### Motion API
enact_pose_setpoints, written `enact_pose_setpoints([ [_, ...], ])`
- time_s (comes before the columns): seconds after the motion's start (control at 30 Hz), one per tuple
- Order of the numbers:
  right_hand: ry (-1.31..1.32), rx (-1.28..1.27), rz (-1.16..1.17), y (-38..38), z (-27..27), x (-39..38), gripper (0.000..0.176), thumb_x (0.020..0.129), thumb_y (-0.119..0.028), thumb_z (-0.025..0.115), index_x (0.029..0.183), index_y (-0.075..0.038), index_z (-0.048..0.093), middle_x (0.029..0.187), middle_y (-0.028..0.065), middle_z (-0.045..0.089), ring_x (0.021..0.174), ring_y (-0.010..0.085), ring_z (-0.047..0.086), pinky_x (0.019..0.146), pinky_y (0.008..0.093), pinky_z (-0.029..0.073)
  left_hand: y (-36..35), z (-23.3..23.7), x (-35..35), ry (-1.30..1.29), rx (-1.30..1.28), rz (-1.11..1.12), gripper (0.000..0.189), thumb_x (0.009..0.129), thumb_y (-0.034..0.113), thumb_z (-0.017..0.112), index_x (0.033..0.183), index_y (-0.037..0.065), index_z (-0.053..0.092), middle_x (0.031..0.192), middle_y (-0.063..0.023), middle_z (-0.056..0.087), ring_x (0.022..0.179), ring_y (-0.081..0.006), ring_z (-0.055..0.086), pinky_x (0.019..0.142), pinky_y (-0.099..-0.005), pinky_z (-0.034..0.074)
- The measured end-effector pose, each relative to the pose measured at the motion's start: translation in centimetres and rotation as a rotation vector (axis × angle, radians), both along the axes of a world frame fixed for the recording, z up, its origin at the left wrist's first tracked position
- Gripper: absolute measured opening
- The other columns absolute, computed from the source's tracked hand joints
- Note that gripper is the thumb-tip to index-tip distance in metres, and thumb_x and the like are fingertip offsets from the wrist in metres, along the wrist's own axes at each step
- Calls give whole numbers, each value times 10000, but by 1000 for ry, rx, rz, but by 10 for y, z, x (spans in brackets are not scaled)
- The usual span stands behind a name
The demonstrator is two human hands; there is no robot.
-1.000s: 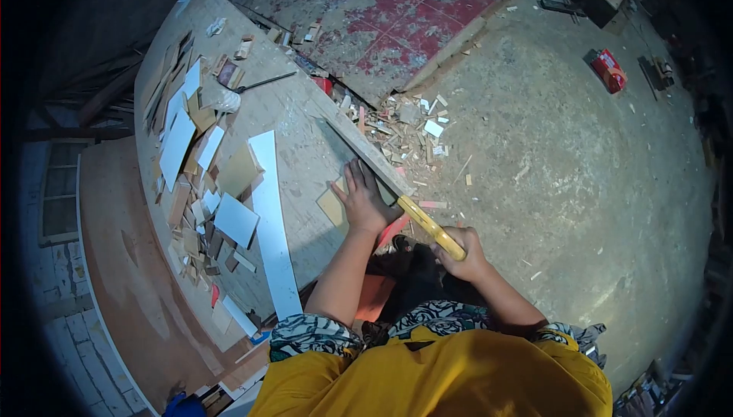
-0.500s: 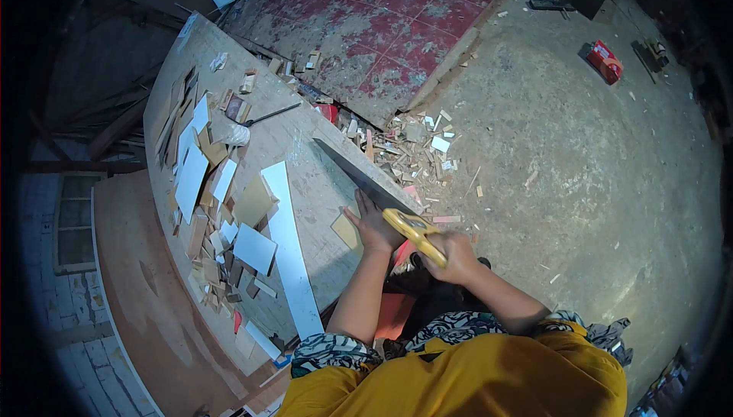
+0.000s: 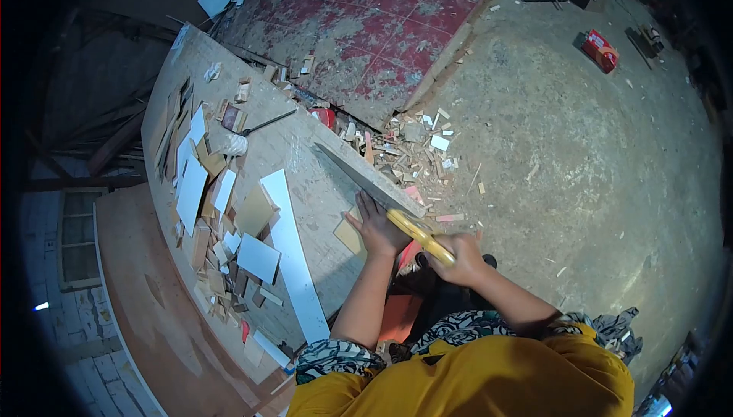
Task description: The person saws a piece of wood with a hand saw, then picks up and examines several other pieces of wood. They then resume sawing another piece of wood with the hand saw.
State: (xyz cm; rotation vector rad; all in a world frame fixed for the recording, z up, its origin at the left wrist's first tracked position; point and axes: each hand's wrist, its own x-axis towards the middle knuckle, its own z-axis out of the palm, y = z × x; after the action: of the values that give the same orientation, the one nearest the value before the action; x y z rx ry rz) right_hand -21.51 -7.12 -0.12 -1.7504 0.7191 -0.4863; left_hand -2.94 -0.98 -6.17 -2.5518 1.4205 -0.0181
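My right hand (image 3: 460, 260) is closed around the yellow handle of a handsaw (image 3: 359, 179). Its long grey blade points up and left across the near edge of the workbench (image 3: 313, 222). Beside the blade, my left hand (image 3: 379, 231) lies flat with fingers apart on a small tan board piece (image 3: 349, 235), pressing it against the bench. Most of that piece is hidden under the hand. Where the saw teeth touch the wood cannot be made out.
A long white strip (image 3: 294, 256) lies left of my hands, beside a heap of offcuts (image 3: 258, 258). A white roll (image 3: 229, 143) and a dark rod (image 3: 271, 121) sit farther up the bench. Wood scraps (image 3: 416, 142) litter the floor. A red box (image 3: 600, 52) lies at right.
The view has shifted slightly. The saw and both hands keep nearly the same pose, with the right hand still on the handle and the left hand on the board piece.
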Motion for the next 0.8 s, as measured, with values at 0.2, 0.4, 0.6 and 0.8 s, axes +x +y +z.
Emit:
enact_pose_setpoints([
  [0.2,57,-96,35,-6,-6,19,110,706,-189,651,755,-93,626,673,168,609,636,359,615,570,427,495,0,8,-3,175,-5,29,745,734,505,575,1351,105,455,1472,-254,228,1410,-381,84,1059,-666,-11],
  [0.4,52,21,48,6,8,-34,128,714,-198,647,764,-82,627,681,182,607,646,375,613,573,429,494,2,-4,0,3,24,4,789,736,540,558,1377,103,414,1484,-229,220,1417,-362,56,1075,-643,-10],
  [0.6,29,-119,36,-8,-4,19,120,709,-195,648,791,-108,640,686,163,615,621,376,608,574,437,498,-5,18,-1,256,176,98,773,747,534,542,1375,101,414,1501,-174,214,1412,-352,94,1075,-641,-12],
  [0.8,104,-50,61,4,4,-33,125,722,-225,625,773,-112,632,697,160,620,624,379,604,583,452,494,2,-6,3,132,-75,41,800,738,564,537,1378,101,409,1499,-171,223,1410,-354,100,1082,-624,-15],
])
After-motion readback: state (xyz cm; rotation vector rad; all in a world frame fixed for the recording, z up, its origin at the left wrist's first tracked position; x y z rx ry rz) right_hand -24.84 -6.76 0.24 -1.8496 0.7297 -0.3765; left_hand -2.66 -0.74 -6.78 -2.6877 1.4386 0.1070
